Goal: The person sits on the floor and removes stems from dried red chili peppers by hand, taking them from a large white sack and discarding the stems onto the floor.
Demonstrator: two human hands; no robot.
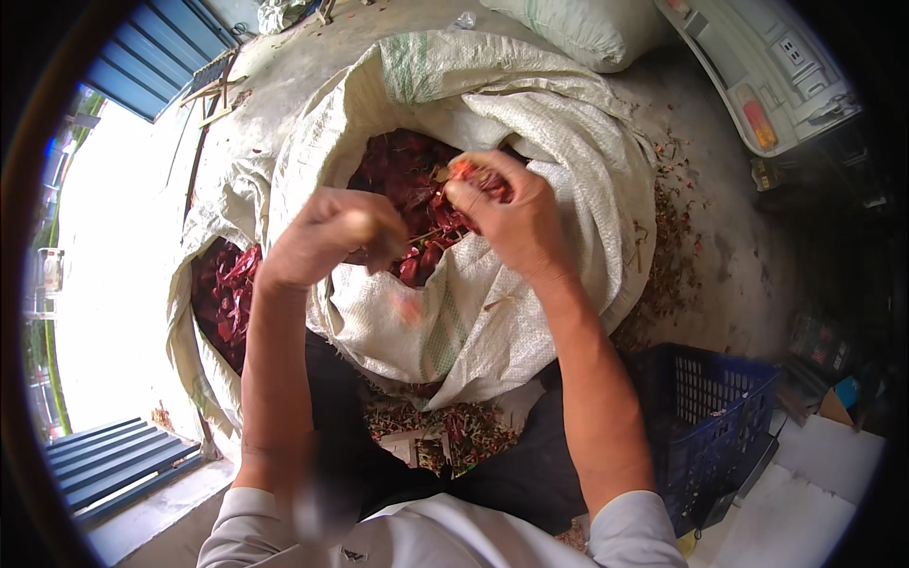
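Observation:
A large white woven sack [568, 218] stands between my knees, its rim rolled down around a mass of dark red dried chili peppers [402, 180]. Over the right part of its mouth, my right hand [516, 213] is closed around several dried chilies [488, 182]. My left hand [331, 237] hovers at the left side of the opening with its fingers curled in, partly smeared by motion; what it may hold cannot be made out. Below it, a blurred reddish bit [407, 308] shows in front of the sack's near wall.
Another open sack of red chilies [225, 289] leans at the left. A blue plastic crate [710, 398] stands by my right leg. Stems and scraps [672, 227] litter the floor. A full white sack [587, 28] lies at the back, near a vehicle's rear [776, 76].

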